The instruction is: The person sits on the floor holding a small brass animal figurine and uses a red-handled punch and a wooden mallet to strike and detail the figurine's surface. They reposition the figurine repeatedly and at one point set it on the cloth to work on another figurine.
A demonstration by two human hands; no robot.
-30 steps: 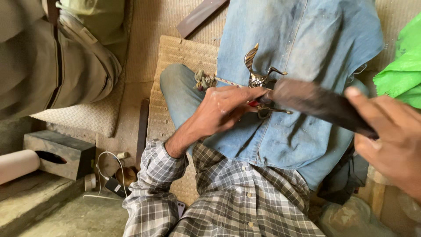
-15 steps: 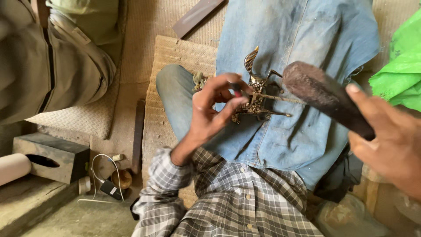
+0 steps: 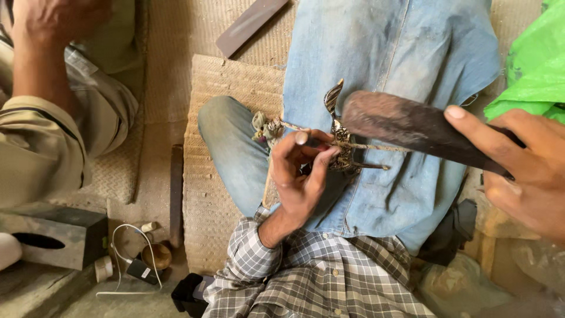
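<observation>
My left hand (image 3: pixel 300 176) pinches a small dark metal figurine (image 3: pixel 340 138) with a curved fin-like top, held over my lap on a denim cloth (image 3: pixel 400 53). A thin cord or wire (image 3: pixel 376 146) runs across the figurine, ending in a frayed knot (image 3: pixel 266 127) at the left. My right hand (image 3: pixel 524 168) grips a long flat dark tool (image 3: pixel 412 126), like a worn file or wooden bat, whose rounded end lies against the figurine's right side. My checked shirt sleeve (image 3: pixel 253 262) shows below.
Another person (image 3: pixel 53 118) in khaki clothes sits at the left on a woven mat (image 3: pixel 223 106). A dark grey block (image 3: pixel 56 235), a small cup (image 3: pixel 158 255), white cable and a flat dark bar (image 3: pixel 250 23) lie around. Green plastic (image 3: pixel 532 65) is at right.
My left hand has turned the figurine and shifted its fingers around it. The dark tool has swung left and down, from beside the figurine to resting against it.
</observation>
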